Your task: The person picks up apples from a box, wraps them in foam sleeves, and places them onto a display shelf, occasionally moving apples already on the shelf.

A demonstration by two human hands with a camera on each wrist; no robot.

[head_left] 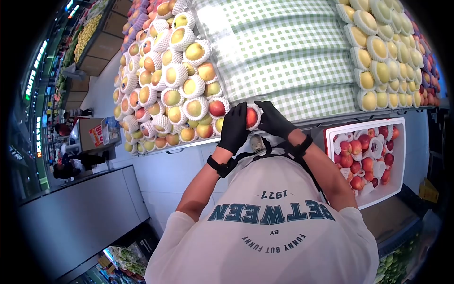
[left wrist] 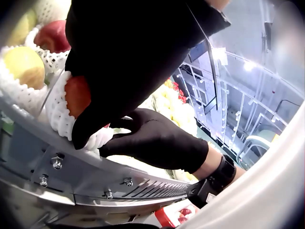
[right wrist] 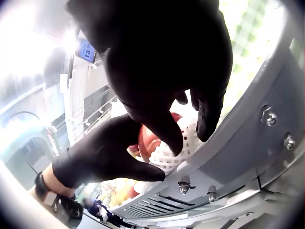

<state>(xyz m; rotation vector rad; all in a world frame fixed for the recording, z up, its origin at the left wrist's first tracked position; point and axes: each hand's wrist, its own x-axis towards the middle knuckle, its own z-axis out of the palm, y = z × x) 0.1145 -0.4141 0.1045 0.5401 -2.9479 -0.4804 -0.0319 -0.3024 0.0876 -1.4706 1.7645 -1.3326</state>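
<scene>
Both hands wear black gloves and meet at a red apple (head_left: 251,118) in a white foam net, at the front edge of the display. The left hand (head_left: 234,128) curls its fingers and thumb round the apple's left side; in the left wrist view its thumb lies over the netted apple (left wrist: 77,98). On the other side the right hand (head_left: 275,120) holds the net, its thumb across the white mesh (right wrist: 167,155) in the right wrist view. The far side of the apple is hidden by the gloves.
Netted apples (head_left: 171,97) are stacked left of the hands. A green checked cloth (head_left: 283,61) covers the middle, with yellow netted fruit (head_left: 379,72) beyond. A metal rail (right wrist: 224,157) runs along the front. A white foam box (head_left: 399,161) of red apples stands at the right.
</scene>
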